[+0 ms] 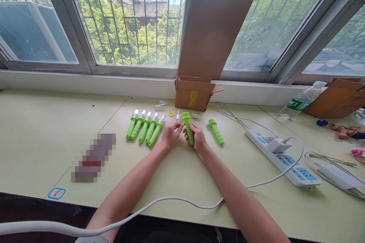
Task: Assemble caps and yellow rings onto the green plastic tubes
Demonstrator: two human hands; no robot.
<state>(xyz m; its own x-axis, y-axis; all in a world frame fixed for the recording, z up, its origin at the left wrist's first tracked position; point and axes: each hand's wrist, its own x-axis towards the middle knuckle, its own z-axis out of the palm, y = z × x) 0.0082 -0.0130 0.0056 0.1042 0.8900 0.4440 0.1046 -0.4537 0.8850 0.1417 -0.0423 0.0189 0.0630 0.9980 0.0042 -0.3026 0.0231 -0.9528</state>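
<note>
My right hand (196,135) is wrapped around a green flashlight-shaped tube (187,127), its wider, yellow-ringed head pointing up and away from me. Close on its left, my left hand (172,133) has thumb and fingers pinched together; anything between them is too small to make out. To the left lies a row of several similar green tubes (146,127) with clear tips. Another green tube (216,132), without a clear tip, rests to the right. Beyond my hands are a yellow ring (171,114) and small clear plastic pieces (195,116).
A cardboard box (192,97) with a raised flap stands against the window sill. On the right are a white power strip (285,161), cables, a coiled charger (333,174) and a plastic bottle (299,102). A white cable (171,199) crosses in front of me. A blurred-out object (94,159) lies left.
</note>
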